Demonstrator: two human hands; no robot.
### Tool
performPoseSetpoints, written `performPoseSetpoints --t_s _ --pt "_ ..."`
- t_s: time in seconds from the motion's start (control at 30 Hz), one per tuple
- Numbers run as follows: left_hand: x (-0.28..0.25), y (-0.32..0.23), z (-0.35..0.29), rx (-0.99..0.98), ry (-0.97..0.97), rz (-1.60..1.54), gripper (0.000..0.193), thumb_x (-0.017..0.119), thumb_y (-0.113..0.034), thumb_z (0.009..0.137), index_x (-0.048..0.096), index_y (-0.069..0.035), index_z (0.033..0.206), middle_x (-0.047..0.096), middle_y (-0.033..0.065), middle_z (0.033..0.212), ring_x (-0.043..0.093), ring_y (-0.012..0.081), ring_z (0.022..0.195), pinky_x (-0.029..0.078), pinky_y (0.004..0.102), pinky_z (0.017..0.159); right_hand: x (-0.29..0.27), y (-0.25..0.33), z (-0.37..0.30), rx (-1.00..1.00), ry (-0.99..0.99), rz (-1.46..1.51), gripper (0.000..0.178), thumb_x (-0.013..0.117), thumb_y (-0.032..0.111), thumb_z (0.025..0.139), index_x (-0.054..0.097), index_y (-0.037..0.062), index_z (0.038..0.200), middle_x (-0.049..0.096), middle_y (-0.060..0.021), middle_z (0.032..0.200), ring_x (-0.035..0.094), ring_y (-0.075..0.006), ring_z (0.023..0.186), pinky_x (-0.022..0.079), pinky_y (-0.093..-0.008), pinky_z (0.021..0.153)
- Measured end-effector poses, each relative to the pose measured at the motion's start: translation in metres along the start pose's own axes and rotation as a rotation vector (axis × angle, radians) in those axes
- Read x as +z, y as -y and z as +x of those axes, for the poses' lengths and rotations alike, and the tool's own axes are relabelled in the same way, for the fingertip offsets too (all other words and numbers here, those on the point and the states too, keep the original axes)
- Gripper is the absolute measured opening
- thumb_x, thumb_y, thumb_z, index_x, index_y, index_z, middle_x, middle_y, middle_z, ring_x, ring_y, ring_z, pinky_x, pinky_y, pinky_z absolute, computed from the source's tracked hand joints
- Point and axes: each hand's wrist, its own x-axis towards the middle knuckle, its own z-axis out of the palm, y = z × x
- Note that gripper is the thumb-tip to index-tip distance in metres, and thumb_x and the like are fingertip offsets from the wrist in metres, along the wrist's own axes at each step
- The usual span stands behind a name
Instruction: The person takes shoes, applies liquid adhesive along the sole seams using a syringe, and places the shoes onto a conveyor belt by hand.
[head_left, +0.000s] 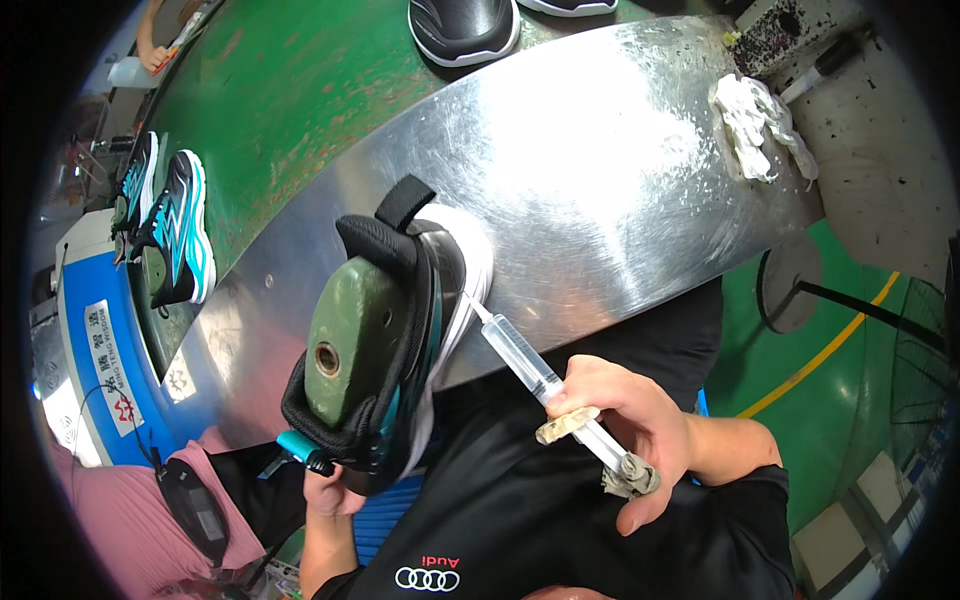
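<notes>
A black running shoe (428,290) with a white sole stands tilted in front of me, a green shoe last (345,340) filling its opening. My left hand (330,492) is closed around the shoe's near end, its fingers partly hidden beneath it. Beside that hand juts a small teal piece (297,447), whose kind I cannot make out. In my right hand (635,410) is a clear syringe (520,358), with wrapping around its flange and its plunger end. Its thin tip reaches the line where the shoe's upper meets the sole.
A shiny metal tabletop (590,230) lies ahead, with a crumpled white cloth (755,125) at its far right. Beyond it, a green conveyor belt (290,110) carries more shoes (182,225). To my left is a person in pink (130,520); another person's hand (155,58) shows far left.
</notes>
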Motion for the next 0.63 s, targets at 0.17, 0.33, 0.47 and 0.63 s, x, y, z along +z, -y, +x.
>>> performPoseSetpoints --t_s 0.17,0.33,0.47,0.63 --pt "0.026 0.018 0.006 -0.050 0.139 -0.135 0.077 0.062 -0.001 0.071 0.023 0.005 0.137 0.044 0.0219 0.131 0.048 0.0350 0.117 0.038 0.0486 0.099 0.008 0.013 0.003 0.030 -0.011 0.035 0.087 0.080 0.047 0.057 0.047 -0.0024 0.120 0.058 -0.0112 0.105 0.052 -0.0235 0.081 0.041 -0.0329 0.073" --pt "0.048 0.035 0.016 -0.154 0.177 -0.230 0.083 0.061 0.001 0.067 0.019 0.005 0.139 0.041 0.0220 0.134 0.047 0.0347 0.119 0.039 0.0465 0.099 0.009 0.029 0.007 0.075 0.047 -0.007 0.086 0.081 0.044 0.056 0.047 -0.0021 0.120 0.058 -0.0106 0.105 0.054 -0.0241 0.084 0.040 -0.0322 0.073" --pt "0.039 0.047 0.026 -0.293 0.322 -0.387 0.081 0.051 0.008 0.066 0.020 -0.002 0.141 0.038 0.0196 0.137 0.041 0.0349 0.125 0.034 0.0495 0.102 0.009 0.049 0.004 0.164 0.103 0.007 0.088 0.082 0.045 0.055 0.048 -0.0048 0.119 0.057 -0.0122 0.105 0.050 -0.0207 0.082 0.039 -0.0293 0.071" --pt "0.036 0.060 0.045 -0.411 0.592 -0.492 0.082 0.052 0.011 0.067 0.022 -0.006 0.141 0.036 0.0156 0.140 0.034 0.0345 0.130 0.026 0.0519 0.106 0.006 0.078 0.001 0.267 0.166 -0.003 0.090 0.080 0.043 0.060 0.042 -0.0018 0.128 0.057 -0.0123 0.115 0.056 -0.0246 0.091 0.040 -0.0323 0.077"
